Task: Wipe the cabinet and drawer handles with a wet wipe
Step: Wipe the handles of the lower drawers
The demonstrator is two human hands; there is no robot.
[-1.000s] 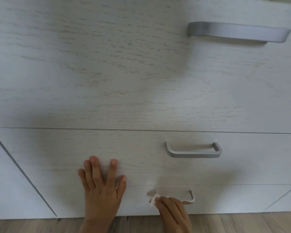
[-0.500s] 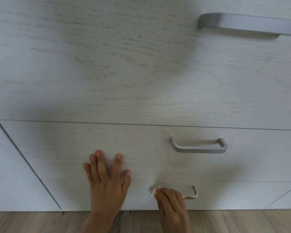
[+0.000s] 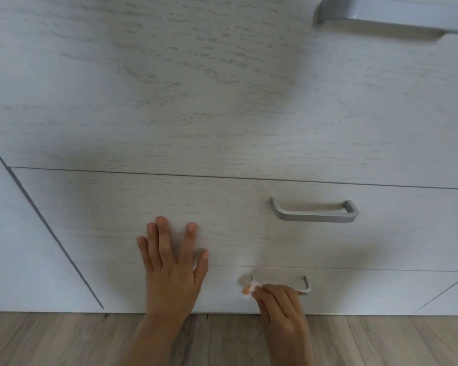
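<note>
A pale wood-grain cabinet front carries three grey metal handles. The bottom drawer handle [image 3: 305, 284] is low and partly covered by my right hand [image 3: 280, 305], which pinches a small white wet wipe [image 3: 251, 287] against the handle's left end. My left hand [image 3: 169, 262] lies flat with fingers spread on the drawer fronts to the left, across the seam between the two lower drawers. The middle drawer handle [image 3: 315, 211] sits above and to the right. A larger top handle [image 3: 397, 17] is at the upper right, cut by the frame edge.
A wood-look floor [image 3: 64, 339] runs along the bottom below the cabinet base. A plain white cabinet door [image 3: 16, 247] stands to the left of the drawers, and another panel edge [image 3: 450, 294] shows at the lower right.
The wipe in my right hand stays at the left end of the bottom handle with small shifts. My left hand keeps pressing flat. The view has moved closer and left, so the handles sit further right.
</note>
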